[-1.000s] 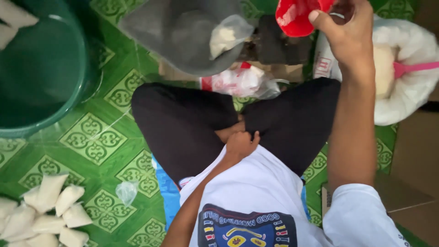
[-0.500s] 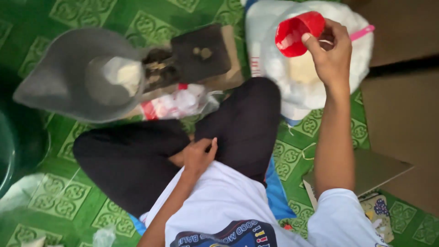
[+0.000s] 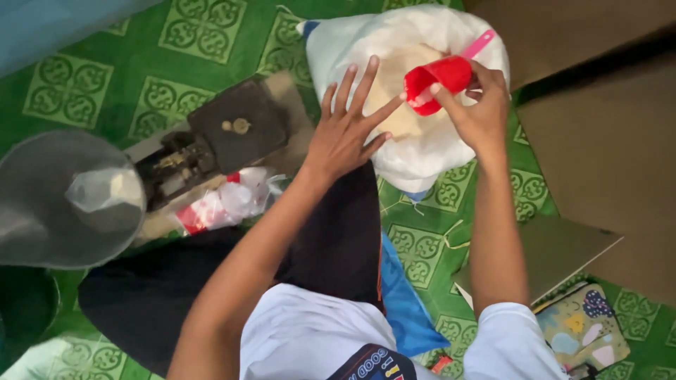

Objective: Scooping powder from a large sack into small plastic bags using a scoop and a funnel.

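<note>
Seated cross-legged, both bare forearms stretched forward from short white sleeves. Left hand (image 3: 345,137) held palm down with all fingers spread wide and straight, index fingertip reaching toward the right hand, nothing gripped. Right hand (image 3: 479,112) curled in a closed grip, thumb and fingers wrapped together, wrist bent slightly inward, knuckles up. Left forearm angled diagonally across the lap; right forearm running almost straight ahead, elbow near the body

Soft even daylight around your hands, no hard glare, your right hand (image 3: 479,112) gripping the red scoop (image 3: 436,76) slightly motion-smeared, dimmer shadow far left of your grip, edges mildly soft, white sack (image 3: 422,151) brightest beneath the scoop
</note>
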